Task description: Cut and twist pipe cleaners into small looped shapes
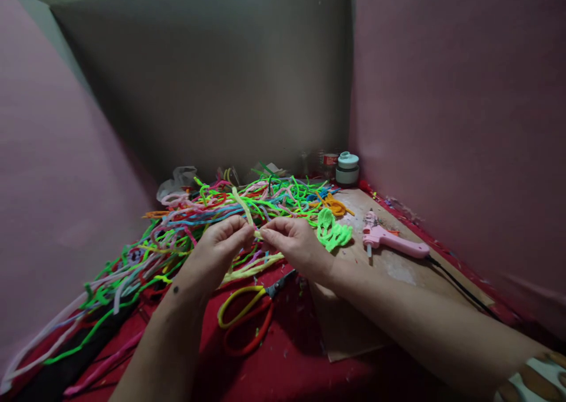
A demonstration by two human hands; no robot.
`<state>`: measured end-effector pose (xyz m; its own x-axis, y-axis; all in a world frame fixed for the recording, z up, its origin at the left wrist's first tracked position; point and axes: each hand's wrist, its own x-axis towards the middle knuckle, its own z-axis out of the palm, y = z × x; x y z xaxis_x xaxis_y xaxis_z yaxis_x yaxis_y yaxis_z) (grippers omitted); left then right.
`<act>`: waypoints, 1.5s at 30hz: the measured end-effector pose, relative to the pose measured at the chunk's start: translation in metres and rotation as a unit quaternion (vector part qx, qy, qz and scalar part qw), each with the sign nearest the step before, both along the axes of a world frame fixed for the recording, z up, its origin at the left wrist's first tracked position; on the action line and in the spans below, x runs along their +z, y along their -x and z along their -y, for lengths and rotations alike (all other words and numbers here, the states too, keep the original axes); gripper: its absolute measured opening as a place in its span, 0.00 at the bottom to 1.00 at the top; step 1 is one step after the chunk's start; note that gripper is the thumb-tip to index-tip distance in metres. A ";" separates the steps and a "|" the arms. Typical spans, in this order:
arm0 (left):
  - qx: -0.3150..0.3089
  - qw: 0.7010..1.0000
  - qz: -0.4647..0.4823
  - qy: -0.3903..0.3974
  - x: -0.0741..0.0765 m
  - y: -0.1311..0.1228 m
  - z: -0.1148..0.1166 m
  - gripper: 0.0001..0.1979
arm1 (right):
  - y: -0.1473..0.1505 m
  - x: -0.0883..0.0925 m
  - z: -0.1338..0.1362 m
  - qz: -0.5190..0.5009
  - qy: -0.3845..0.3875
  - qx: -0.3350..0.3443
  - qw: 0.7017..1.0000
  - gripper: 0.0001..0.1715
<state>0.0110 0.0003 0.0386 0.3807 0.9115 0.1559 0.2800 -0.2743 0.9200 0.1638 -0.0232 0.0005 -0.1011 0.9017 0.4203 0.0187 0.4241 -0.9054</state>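
A pale yellow pipe cleaner (242,203) is pinched between both hands, its free length rising up and to the left. My left hand (226,241) is closed on it with thumb and forefinger. Close beside, my right hand (297,246) grips the same pipe cleaner with its fingertips, nearly touching the left ones. Below the hands lie scissors (247,316) with one yellow and one red handle loop, their blades partly hidden by shadow and the right hand. A bright green looped pipe-cleaner shape (331,231) rests just right of my right hand.
A large tangle of coloured pipe cleaners (186,216) spreads behind and left of the hands. On a brown board (398,275) at the right sits a pink glue gun (391,240) with a black cord. A lidded jar (347,169) stands at the back. Pink panels flank the red cloth.
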 end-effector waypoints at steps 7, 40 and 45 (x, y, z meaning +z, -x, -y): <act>0.101 0.947 -0.129 -0.277 -0.011 -0.006 -0.002 0.08 | 0.000 -0.002 -0.006 -0.015 0.051 -0.042 0.998 0.12; 0.065 0.982 -0.101 -0.142 0.004 -0.003 0.004 0.07 | -0.012 0.008 -0.006 0.099 0.077 0.071 0.990 0.17; 0.094 0.983 -0.104 -0.119 0.000 -0.004 0.002 0.08 | -0.010 0.007 -0.005 0.116 0.055 0.035 0.991 0.16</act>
<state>0.0149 -0.0018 0.0389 0.2558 0.9158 0.3098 0.5223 -0.4005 0.7529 0.1734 -0.0182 0.0076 -0.2480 0.9279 0.2785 0.2051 0.3312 -0.9210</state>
